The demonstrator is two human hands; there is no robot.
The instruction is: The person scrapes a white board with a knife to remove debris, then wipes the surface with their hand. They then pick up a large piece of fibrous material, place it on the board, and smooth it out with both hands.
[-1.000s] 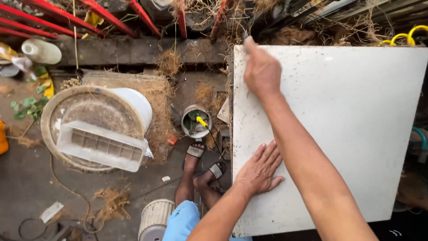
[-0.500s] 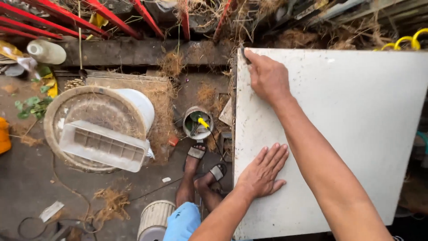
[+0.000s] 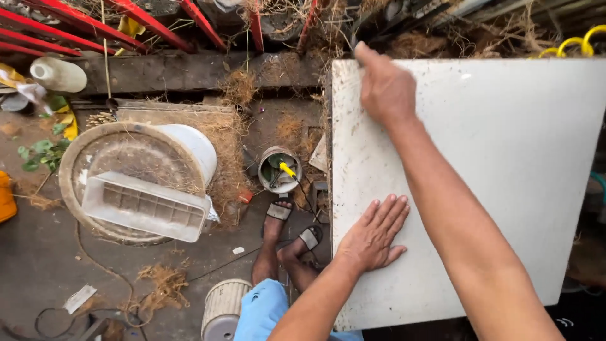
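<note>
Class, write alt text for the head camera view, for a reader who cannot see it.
A person's left hand lies flat on a large white tile, while the right hand touches its far left corner. Left of the tile, on dirty ground, are sandalled feet, a small can and a white plastic crate across a round basin.

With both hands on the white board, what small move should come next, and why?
Probably slide the left hand toward the white board's near left edge for a grip: it lies flat with open palm, while the right hand already holds the far left corner.
</note>
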